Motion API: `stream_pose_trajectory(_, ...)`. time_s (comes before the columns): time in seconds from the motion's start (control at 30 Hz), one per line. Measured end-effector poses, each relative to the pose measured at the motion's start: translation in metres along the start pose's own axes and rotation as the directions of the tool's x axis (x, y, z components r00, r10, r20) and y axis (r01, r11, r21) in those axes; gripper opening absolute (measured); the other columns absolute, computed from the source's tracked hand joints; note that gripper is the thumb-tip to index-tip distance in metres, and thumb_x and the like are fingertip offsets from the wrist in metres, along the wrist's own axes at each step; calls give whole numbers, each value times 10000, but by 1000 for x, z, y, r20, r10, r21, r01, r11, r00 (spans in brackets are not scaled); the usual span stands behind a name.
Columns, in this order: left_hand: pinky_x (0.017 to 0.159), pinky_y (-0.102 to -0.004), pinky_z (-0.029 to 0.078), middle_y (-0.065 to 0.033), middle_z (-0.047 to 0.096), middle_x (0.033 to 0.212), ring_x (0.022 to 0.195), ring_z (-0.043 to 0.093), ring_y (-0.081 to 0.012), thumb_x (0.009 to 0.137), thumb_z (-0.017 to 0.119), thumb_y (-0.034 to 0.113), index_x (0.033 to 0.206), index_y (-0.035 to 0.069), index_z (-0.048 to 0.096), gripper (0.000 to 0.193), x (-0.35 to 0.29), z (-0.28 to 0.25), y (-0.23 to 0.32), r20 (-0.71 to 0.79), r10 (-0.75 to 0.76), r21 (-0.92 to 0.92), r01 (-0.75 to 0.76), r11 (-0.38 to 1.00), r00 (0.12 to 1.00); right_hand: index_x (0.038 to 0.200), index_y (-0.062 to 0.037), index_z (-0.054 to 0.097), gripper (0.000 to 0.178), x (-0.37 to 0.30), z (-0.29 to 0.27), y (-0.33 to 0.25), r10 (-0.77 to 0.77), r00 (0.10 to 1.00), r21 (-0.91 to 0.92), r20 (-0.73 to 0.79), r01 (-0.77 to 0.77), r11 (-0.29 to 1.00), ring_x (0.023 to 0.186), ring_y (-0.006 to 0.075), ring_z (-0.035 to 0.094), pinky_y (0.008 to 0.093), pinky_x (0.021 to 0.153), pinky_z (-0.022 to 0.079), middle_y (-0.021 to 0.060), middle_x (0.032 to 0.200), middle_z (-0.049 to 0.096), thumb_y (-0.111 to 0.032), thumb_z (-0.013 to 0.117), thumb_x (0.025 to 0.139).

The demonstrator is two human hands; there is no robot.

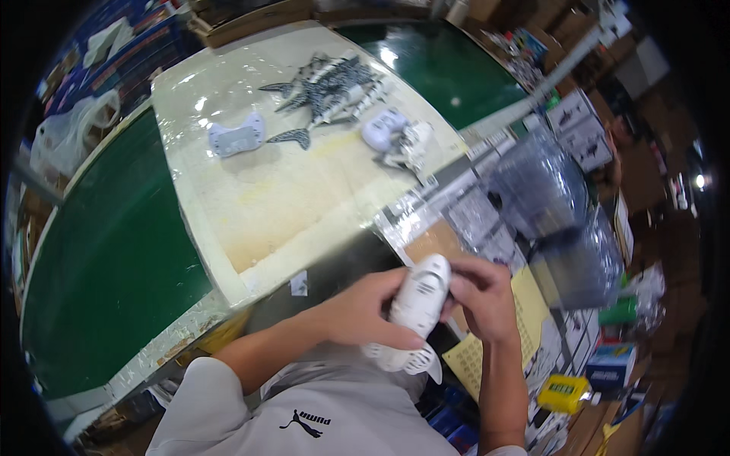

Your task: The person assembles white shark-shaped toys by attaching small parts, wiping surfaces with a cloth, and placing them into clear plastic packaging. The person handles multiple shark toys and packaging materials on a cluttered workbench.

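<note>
Close to my body I hold a white plastic fish-shaped toy shell with dark slots and fin-like parts at its lower end. My left hand wraps round it, with the thumb across its lower part. At its right side my right hand is closed, fingers bent in toward the shell. What those fingers pinch is hidden and blurred. On the cream-topped table ahead lies a pile of grey patterned fish-shaped toys. A pale game-controller-shaped piece rests to their left.
Rounded white pieces and a crumpled white item lie at the right of the cream tabletop. Green surfaces flank it. Clear plastic-wrapped stacks, a yellow sheet and a yellow bottle stand to my right.
</note>
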State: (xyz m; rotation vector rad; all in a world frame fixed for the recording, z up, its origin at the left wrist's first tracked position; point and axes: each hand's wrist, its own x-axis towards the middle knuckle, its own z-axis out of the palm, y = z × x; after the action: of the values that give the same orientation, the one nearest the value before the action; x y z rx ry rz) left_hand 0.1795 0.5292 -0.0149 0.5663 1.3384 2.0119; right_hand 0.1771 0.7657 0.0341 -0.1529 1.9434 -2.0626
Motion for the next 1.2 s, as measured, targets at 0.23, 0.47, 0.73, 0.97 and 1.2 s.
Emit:
stream_pose_trajectory(0.23, 1013, -436, 582, -229, 719, 1244, 1142, 721, -299, 924, 550, 76, 1468, -6, 476, 555, -54, -53, 6, -483, -56, -277, -91, 957, 874, 1464, 96, 520, 514, 266, 80, -16, -110, 994, -352, -10, 99, 931, 611, 192, 658, 353, 529, 593, 180, 916, 704, -105, 617, 1002)
stream_pose_trajectory(0.47, 974, -420, 594, -190, 716, 1255, 1123, 719, -258, 997, 607, 106, 1454, -18, 490, 488, -92, -69, 14, -661, -45, -317, -225, 922, 749, 1220, 127, 695, 415, 379, 86, -29, -20, 994, -829, -103, -74, 554, 659, 299, 749, 399, 561, 599, 270, 1064, 759, -150, 739, 915)
stream_pose_trajectory(0.73, 903, -411, 625, -156, 735, 1154, 1015, 748, -249, 1128, 492, 371, 1271, -15, 625, 433, -93, -100, 10, -729, 91, -390, -521, 759, 678, 1528, -22, 502, 534, 222, 27, -48, -358, 919, -299, -163, 300, 906, 1295, 280, 631, 445, 1139, 494, 177, 1404, 647, -213, 664, 1056)
stream_pose_trajectory(0.97, 1011, -457, 587, -148, 686, 1301, 1140, 701, -263, 1092, 597, 414, 1391, 37, 567, 483, -99, -86, 38, -810, 178, -349, -704, 619, 558, 1566, -88, 448, 595, 107, 26, -38, -357, 904, 132, -234, 393, 910, 1041, 256, 689, 386, 771, 645, 166, 1256, 666, -268, 618, 1025)
stream_pose_trajectory(1.2, 1060, -485, 572, -142, 645, 1415, 1262, 668, -294, 1112, 492, 536, 1515, 75, 493, 613, -109, -61, 29, -815, 333, -234, -795, 559, 474, 1330, 44, 667, 666, 41, 122, 31, -249, 963, -102, 101, 259, 961, 1061, 161, 659, 302, 929, 537, 86, 1162, 716, -111, 947, 745)
